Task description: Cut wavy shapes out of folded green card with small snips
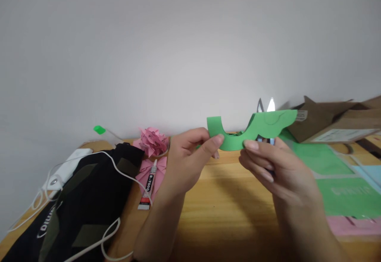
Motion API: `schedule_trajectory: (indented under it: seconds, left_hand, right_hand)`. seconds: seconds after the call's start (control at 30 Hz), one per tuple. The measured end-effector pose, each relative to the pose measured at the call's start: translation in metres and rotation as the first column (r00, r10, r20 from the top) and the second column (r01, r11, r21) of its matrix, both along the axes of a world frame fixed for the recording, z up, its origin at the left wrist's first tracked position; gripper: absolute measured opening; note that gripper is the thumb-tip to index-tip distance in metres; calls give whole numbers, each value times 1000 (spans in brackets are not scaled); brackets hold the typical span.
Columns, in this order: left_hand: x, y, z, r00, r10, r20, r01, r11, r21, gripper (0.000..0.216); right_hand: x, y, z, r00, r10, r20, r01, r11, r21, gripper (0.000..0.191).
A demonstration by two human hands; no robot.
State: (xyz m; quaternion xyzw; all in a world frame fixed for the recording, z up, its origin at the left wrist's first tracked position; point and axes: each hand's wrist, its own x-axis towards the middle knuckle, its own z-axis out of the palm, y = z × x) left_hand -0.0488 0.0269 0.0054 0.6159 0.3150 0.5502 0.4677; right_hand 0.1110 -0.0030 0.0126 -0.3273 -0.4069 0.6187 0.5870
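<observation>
A curved piece of green paper [233, 142] is held up above the table. It has a wavy right end with a faint drawn line and a hooked left end. My left hand [190, 155] pinches its left part between thumb and fingers. My right hand [279, 166] pinches the paper near its middle with the thumb on top. Behind the paper stand the pointed blades of scissors [270, 105], tips up and apart. A dark part shows among my right fingers, so the scissors appear to be in that hand; their handles are mostly hidden.
To the left lie pink paper flowers [153, 141], a glue tube [149, 186], a black bag [98, 198], a white power strip [70, 166] and a loose white cable [116, 166]. At right are a brown cardboard box [336, 121] and green paper packs [345, 196]. A wall rises behind.
</observation>
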Motion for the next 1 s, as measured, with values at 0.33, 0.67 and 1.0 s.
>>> schedule_trajectory:
  seconds: [0.33, 0.67, 1.0]
  left_hand:
    - [1, 8, -8, 988, 27, 155, -30, 999, 17, 31]
    - [5, 9, -8, 907, 60, 417, -90, 995, 52, 5]
    - [5, 3, -4, 919, 102, 382, -136, 988, 65, 9]
  right_hand:
    - [1, -2, -2, 1000, -14, -6, 14, 998, 69, 35]
    - [17, 1, -6, 980, 157, 119, -155, 988, -22, 21]
    - [25, -4, -5, 899, 390, 202, -390, 920, -39, 60]
